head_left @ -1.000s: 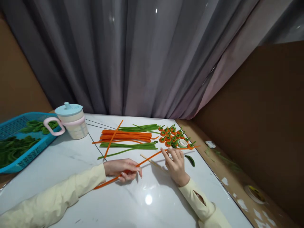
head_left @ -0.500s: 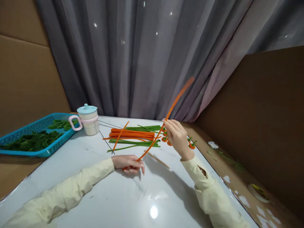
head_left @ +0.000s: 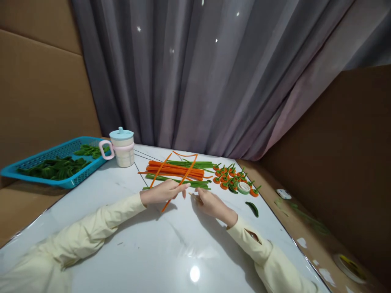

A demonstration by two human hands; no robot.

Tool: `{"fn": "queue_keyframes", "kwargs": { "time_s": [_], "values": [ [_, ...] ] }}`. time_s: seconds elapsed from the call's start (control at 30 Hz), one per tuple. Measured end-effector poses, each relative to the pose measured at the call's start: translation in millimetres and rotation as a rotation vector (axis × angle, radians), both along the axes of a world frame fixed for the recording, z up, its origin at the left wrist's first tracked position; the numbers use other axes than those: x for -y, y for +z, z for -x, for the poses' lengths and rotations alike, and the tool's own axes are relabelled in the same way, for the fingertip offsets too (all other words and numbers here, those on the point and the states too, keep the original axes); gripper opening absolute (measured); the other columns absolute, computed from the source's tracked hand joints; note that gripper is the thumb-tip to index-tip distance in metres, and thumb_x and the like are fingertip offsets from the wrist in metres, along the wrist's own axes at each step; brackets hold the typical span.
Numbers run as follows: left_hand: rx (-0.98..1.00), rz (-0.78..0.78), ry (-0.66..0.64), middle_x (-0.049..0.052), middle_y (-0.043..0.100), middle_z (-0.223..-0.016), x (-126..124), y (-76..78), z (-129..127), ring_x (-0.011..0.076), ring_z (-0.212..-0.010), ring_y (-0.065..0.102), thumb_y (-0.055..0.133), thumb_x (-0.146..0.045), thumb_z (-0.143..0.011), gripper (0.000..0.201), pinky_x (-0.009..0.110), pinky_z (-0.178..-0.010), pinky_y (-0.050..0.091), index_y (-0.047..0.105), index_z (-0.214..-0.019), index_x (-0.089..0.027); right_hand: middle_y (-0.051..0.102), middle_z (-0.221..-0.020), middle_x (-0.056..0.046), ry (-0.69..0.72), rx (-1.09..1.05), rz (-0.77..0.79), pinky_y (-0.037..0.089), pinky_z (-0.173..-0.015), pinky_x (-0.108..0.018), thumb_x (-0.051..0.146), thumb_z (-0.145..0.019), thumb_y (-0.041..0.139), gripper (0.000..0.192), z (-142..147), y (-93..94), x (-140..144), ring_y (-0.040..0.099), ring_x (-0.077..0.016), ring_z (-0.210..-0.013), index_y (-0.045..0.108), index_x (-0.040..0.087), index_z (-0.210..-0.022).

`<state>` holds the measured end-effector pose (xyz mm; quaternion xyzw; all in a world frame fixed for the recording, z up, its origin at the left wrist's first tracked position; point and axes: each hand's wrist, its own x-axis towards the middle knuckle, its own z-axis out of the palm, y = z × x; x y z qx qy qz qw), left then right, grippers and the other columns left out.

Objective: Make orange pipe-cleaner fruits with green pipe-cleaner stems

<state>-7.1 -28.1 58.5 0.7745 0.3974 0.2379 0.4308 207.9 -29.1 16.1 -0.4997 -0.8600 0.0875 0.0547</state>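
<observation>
My left hand (head_left: 163, 191) is closed around an orange pipe cleaner (head_left: 188, 171). The stem slants past the fingers, its lower end just above the tabletop and its upper part bent to the left. A little to the right, my right hand (head_left: 214, 203) pinches a thin wooden stick (head_left: 192, 195) near the table surface; much of the stick is hidden by the fingers. Beyond both hands lies a row of orange pipe cleaners (head_left: 174, 169), with green pipe cleaners (head_left: 195, 184) in front of and behind it. One loose orange stem (head_left: 161, 170) lies across them.
Several small orange pieces with green stems (head_left: 224, 186) stand at the right, beside a white tape roll (head_left: 243, 187). A green leaf shape (head_left: 252, 208) lies nearer. At left are a lidded cup (head_left: 124, 156) and a blue basket (head_left: 73, 181) of green leaves.
My right hand has let go of the orange pipe cleaner, come down and taken hold of the wooden stick. My left hand has moved forward with the pipe cleaner, whose top is now bent over.
</observation>
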Motion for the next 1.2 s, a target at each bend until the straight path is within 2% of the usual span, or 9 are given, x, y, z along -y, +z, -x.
{"fn": "queue_keyframes", "kwargs": {
  "time_s": [0.17,0.27,0.4,0.47,0.63,0.73,0.93,1.1,1.2],
  "values": [
    [0.024,-0.055,0.154,-0.009,0.017,-0.032,-1.4,17.2,-4.0,0.0074,-0.031,0.027,0.041,-0.059,-0.086,0.059,0.021,-0.040,0.022,0.068,-0.063,-0.012,0.057,-0.066,-0.002,0.101,0.048,0.106,0.029,-0.046,-0.021,0.008,-0.069,0.054,0.010,13.1,15.1,-18.0,0.048,-0.0109,-0.053,0.052,0.015,-0.076],
    [0.060,-0.026,0.172,-0.007,0.034,-0.029,-1.3,27.9,-7.0,0.0068,-0.026,0.030,0.035,-0.060,-0.087,0.061,0.020,-0.035,0.023,0.065,-0.066,-0.010,0.056,-0.063,0.000,0.164,0.034,0.148,0.032,-0.048,-0.020,0.002,-0.064,0.055,0.014,16.0,30.0,-19.8,0.047,-0.0101,-0.053,0.052,0.016,-0.067],
    [0.142,0.092,0.002,-0.002,0.050,-0.038,0.4,43.1,-8.2,0.0063,-0.031,0.041,0.049,-0.053,-0.084,0.051,0.017,-0.037,0.032,0.063,-0.062,-0.009,0.061,-0.075,-0.002,0.257,-0.041,0.171,0.039,-0.058,-0.020,-0.004,-0.071,0.046,0.021,12.8,59.1,-17.7,0.053,-0.0105,-0.065,0.056,0.014,-0.071],
    [0.153,0.145,-0.073,0.000,0.057,-0.046,2.5,51.2,-6.5,0.0064,-0.037,0.047,0.056,-0.046,-0.083,0.042,0.017,-0.042,0.038,0.065,-0.066,-0.009,0.061,-0.069,0.000,0.307,-0.060,0.222,0.040,-0.056,-0.019,-0.002,-0.074,0.046,0.019,7.5,77.7,-16.7,0.054,-0.0098,-0.061,0.057,0.014,-0.071],
    [0.160,0.185,-0.103,0.004,0.068,-0.066,11.6,67.8,-1.8,0.0057,-0.041,0.049,0.061,-0.041,-0.081,0.032,0.018,-0.043,0.041,0.066,-0.075,-0.009,0.066,-0.085,-0.004,0.382,-0.204,0.324,0.047,-0.061,-0.020,0.003,-0.082,0.043,0.026,-7.8,113.8,-9.6,0.060,-0.0107,-0.068,0.060,0.013,-0.099],
    [0.128,0.143,-0.092,-0.001,0.060,-0.053,16.3,71.1,-2.1,0.0055,-0.039,0.045,0.057,-0.039,-0.084,0.031,0.018,-0.042,0.038,0.063,-0.074,-0.010,0.066,-0.091,-0.007,0.425,-0.279,0.424,0.049,-0.059,-0.021,0.007,-0.085,0.041,0.035,-9.7,117.5,-3.4,0.060,-0.0107,-0.066,0.056,0.012,-0.116],
    [0.083,0.121,-0.112,-0.005,0.053,-0.049,17.1,61.5,-5.7,0.0068,-0.040,0.044,0.046,-0.043,-0.089,0.031,0.019,-0.044,0.038,0.051,-0.077,-0.015,0.068,-0.093,-0.007,0.493,-0.190,0.397,0.046,-0.064,-0.022,0.002,-0.083,0.041,0.039,-1.6,112.2,0.2,0.059,-0.0114,-0.072,0.058,0.012,-0.117],
    [0.071,0.078,-0.035,-0.006,0.053,-0.053,20.2,57.2,-10.1,0.0072,-0.042,0.044,0.041,-0.042,-0.091,0.026,0.020,-0.045,0.037,0.046,-0.084,-0.017,0.061,-0.075,-0.001,0.553,-0.158,0.415,0.040,-0.056,-0.019,0.020,-0.091,0.045,0.023,1.5,110.4,-1.3,0.050,-0.0091,-0.061,0.063,0.011,-0.103],
    [0.055,0.047,-0.020,-0.004,0.058,-0.062,22.7,58.1,-12.3,0.0056,-0.041,0.041,0.042,-0.044,-0.090,0.028,0.019,-0.042,0.034,0.045,-0.083,-0.017,0.052,-0.061,0.003,0.562,-0.166,0.420,0.035,-0.051,-0.019,0.036,-0.087,0.054,0.026,3.9,108.3,0.9,0.043,-0.0080,-0.053,0.064,0.012,-0.089]
  ]
}}
